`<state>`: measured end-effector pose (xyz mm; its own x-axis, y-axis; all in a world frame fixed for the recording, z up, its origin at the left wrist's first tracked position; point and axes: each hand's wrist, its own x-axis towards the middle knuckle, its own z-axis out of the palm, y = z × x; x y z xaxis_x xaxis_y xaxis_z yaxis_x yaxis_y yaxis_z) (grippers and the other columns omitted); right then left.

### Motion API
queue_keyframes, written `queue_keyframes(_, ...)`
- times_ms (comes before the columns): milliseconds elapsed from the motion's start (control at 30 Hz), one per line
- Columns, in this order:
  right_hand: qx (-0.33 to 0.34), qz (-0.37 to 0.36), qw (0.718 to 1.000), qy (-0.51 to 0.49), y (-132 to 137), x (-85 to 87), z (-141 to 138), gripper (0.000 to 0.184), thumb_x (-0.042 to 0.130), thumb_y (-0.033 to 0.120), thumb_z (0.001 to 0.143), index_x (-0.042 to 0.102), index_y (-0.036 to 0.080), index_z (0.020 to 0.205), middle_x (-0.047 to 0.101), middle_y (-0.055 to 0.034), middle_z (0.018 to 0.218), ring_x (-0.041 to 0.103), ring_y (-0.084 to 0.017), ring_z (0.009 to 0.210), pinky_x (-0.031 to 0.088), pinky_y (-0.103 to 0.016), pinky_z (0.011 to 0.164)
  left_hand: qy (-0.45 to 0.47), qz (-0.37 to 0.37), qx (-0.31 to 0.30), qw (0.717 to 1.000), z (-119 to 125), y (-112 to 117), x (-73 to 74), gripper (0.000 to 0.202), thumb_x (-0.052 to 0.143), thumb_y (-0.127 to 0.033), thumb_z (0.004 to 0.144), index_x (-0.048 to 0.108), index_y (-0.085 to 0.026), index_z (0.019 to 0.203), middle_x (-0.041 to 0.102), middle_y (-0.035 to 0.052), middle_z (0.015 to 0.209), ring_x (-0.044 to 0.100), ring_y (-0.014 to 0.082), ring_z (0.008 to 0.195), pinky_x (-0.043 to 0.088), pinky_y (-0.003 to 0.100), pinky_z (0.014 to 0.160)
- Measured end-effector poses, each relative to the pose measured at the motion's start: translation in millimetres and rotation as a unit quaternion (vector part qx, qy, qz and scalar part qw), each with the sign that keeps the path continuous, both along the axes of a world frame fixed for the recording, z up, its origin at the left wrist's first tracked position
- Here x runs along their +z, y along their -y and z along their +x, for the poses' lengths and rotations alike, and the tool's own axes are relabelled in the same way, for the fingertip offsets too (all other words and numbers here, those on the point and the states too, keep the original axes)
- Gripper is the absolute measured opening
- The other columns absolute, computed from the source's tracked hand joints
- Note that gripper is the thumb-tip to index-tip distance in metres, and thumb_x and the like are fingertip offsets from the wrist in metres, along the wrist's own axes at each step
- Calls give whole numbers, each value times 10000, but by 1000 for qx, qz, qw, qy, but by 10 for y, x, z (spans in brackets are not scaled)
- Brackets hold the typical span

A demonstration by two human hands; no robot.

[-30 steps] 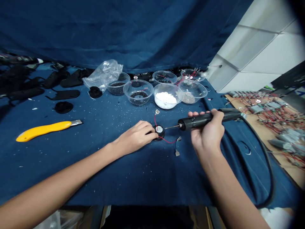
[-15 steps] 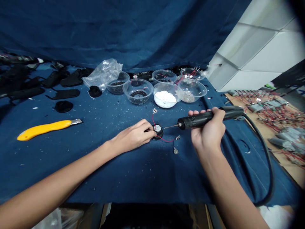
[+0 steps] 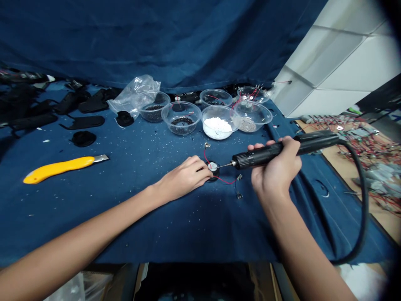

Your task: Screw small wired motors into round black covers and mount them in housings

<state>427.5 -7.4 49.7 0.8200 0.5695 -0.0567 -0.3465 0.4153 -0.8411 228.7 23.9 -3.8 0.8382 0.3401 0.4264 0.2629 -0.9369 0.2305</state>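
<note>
My left hand [image 3: 191, 175] is closed, its fingertips gripping the left side of a small round black part with a white disc [image 3: 212, 167] on the blue cloth. Thin red wires with small metal contact tabs [image 3: 239, 177] run out from this part. Wrapped round a black corded electric screwdriver [image 3: 260, 156], my right hand [image 3: 277, 165] holds it nearly level. The screwdriver's thin bit points left and its tip reaches the white disc; whether it sits in a screw is too small to tell.
Several clear plastic bowls [image 3: 182, 133] with small black, white and grey pieces stand behind my hands. A yellow utility knife [image 3: 62, 168] lies at left, with black plastic parts [image 3: 84, 138] beyond it. Wired assemblies cover a board [image 3: 385, 225] at right. The screwdriver's cord [image 3: 364, 209] loops down the right side.
The round part and my left hand have shifted slightly right. The screwdriver bit, just short of the white disc before, now reaches over it, and the tool's rear end has risen to the right.
</note>
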Motion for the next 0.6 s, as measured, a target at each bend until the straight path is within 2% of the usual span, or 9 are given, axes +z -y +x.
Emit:
queue_keyframes(133,-9,14,999,40,26,-9,-24,76,456,266,838,406,218,807,460,72,652,554,-101,477,570,-306,512,19,-7,3,1000,27,14,-45,176,459,-205,952,619,-147,998,631,71,958,526,159,928,468,322,882)
queue_keyframes(367,-26,49,992,111,47,-31,-67,107,494,276,825,398,241,860,457,82,650,520,-98,424,540,-289,448,20,-12,4,1000,1,1,-39,193,464,-215,951,633,-152,1019,641,81,1013,519,180,951,462,346,869)
queue_keyframes(600,-25,76,985,154,49,-75,-158,107,481,263,845,402,258,917,459,97,642,524,-85,417,533,-248,440,42,-77,-6,996,-16,-30,-26,165,503,-224,938,627,-172,1034,634,52,1001,503,162,969,445,314,907)
